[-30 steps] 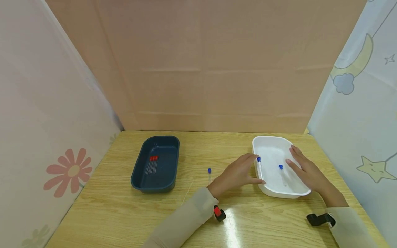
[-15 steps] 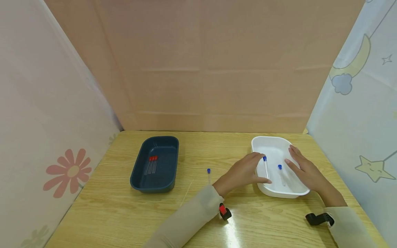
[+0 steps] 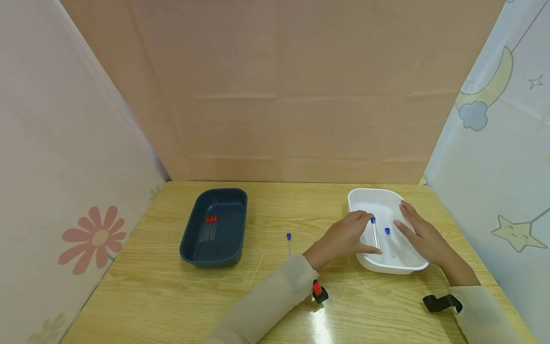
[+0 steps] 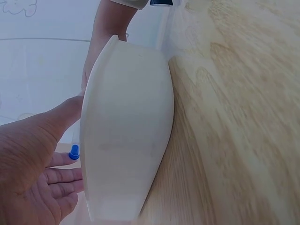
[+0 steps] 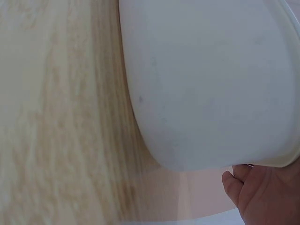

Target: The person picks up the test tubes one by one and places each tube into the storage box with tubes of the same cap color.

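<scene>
My left hand (image 3: 343, 239) is over the near left part of the white tray (image 3: 374, 193). Between its thumb and fingers it pinches a clear test tube (image 3: 375, 235) lengthwise, with the blue cap at the far end. In the left wrist view, that blue cap (image 4: 74, 152) sits against a fingertip, while the tray's wall hides the rest of the tube. Inside the tray lies another blue-capped tube (image 3: 392, 246). At the tray's right rim is my right hand (image 3: 425, 239), fingers fairly straight, thumb reaching over the inside. The right wrist view shows the tray's outer wall (image 5: 211, 84).
A dark blue tray (image 3: 234, 241) stands at the left, holding several red-capped tubes (image 3: 209, 230). Another blue-capped tube (image 3: 289, 246) lies on the wooden table (image 3: 163, 296) between the trays, partly behind the left sleeve (image 3: 275, 296). Cloth-like walls border the table.
My left hand has moved right with its test tube, from the white tray's left rim to over its inside. The right hand has stayed at the right rim.
</scene>
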